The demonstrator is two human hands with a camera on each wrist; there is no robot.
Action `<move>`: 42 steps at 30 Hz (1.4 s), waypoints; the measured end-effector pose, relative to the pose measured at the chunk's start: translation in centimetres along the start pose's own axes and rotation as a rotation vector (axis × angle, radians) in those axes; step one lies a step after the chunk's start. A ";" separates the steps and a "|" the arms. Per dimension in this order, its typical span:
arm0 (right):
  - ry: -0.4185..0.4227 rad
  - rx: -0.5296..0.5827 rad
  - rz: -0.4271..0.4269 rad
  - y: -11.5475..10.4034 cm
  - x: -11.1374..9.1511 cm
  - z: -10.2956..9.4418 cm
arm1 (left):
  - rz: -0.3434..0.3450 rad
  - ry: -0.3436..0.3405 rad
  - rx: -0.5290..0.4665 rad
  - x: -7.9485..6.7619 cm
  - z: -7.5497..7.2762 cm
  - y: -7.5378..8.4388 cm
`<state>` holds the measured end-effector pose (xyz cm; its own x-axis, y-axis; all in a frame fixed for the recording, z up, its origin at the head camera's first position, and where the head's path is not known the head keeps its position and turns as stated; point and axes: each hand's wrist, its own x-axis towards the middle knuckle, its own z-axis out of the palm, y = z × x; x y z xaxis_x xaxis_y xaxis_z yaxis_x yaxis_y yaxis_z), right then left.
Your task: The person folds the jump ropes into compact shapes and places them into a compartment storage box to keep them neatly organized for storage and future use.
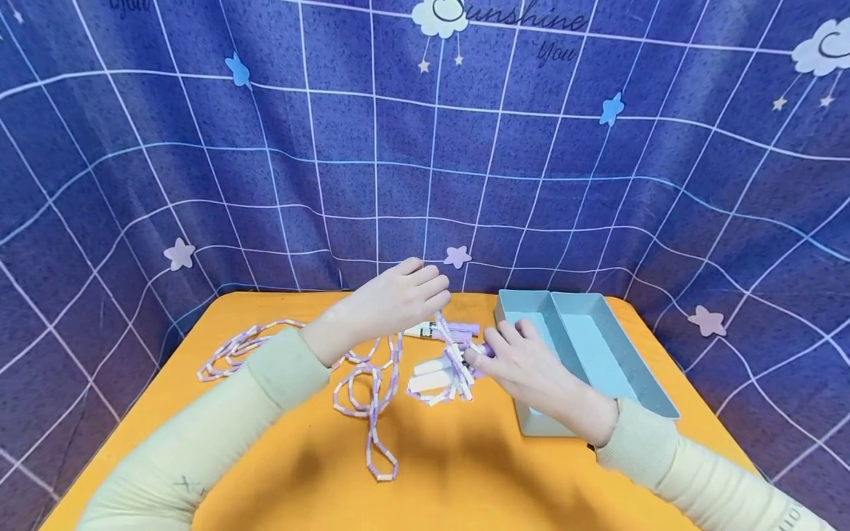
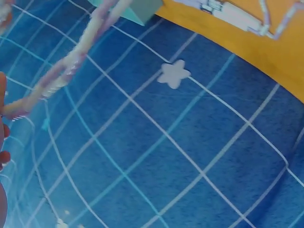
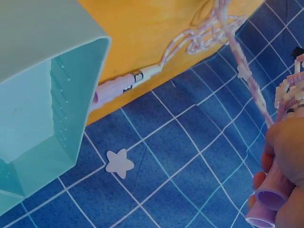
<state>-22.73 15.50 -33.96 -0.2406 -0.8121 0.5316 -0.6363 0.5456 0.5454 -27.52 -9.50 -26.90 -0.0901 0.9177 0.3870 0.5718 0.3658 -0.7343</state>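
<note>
My left hand (image 1: 412,295) is raised over the middle of the table and grips a strand of purple-and-white beaded jump rope (image 2: 71,61), which slants down toward my right hand (image 1: 524,365). In the right wrist view my right hand curls round two purple jump rope handles (image 3: 274,192), their hollow ends facing the camera. A gathered bunch of beaded rope (image 1: 458,376) hangs just left of that hand. Behind it lie another rope's purple-and-white handles (image 1: 458,330). Its loose beaded loops (image 1: 372,398) spread across the table under and left of my left wrist.
A pale teal tray (image 1: 559,324) with two long compartments stands on the right, partly behind my right hand and forearm. More beaded coils (image 1: 229,354) lie at the left of the orange table (image 1: 299,472). A blue gridded curtain (image 1: 398,147) hangs round the table.
</note>
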 end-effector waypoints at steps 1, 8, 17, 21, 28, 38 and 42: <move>0.010 0.006 -0.004 0.0 0.0 0.0 | -0.008 -0.009 -0.009 -0.2 0.2 -0.1; 0.022 0.042 -0.006 0.1 0.1 -0.4 | -0.010 -0.032 -0.022 -1.1 1.8 -0.4; -0.012 0.123 0.022 0.4 -0.1 -1.1 | -0.111 -0.046 -0.025 -2.5 3.9 -0.5; -0.001 0.135 0.049 0.8 -0.1 -1.3 | -0.133 -0.026 -0.002 -2.8 4.6 -0.3; 0.055 0.113 0.091 1.4 0.2 -1.8 | -0.185 -0.100 0.013 -3.4 5.3 0.2; 0.062 0.141 0.153 2.2 0.4 -2.5 | -0.223 -0.089 0.046 -3.9 6.7 2.0; 0.105 0.131 0.217 2.4 0.6 -2.2 | -0.212 -0.105 0.059 -3.6 7.0 3.1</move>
<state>-22.81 16.78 -30.87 -0.3093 -0.6493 0.6948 -0.6691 0.6678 0.3262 -31.10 -10.60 -34.48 -0.2892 0.8294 0.4780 0.4826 0.5576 -0.6755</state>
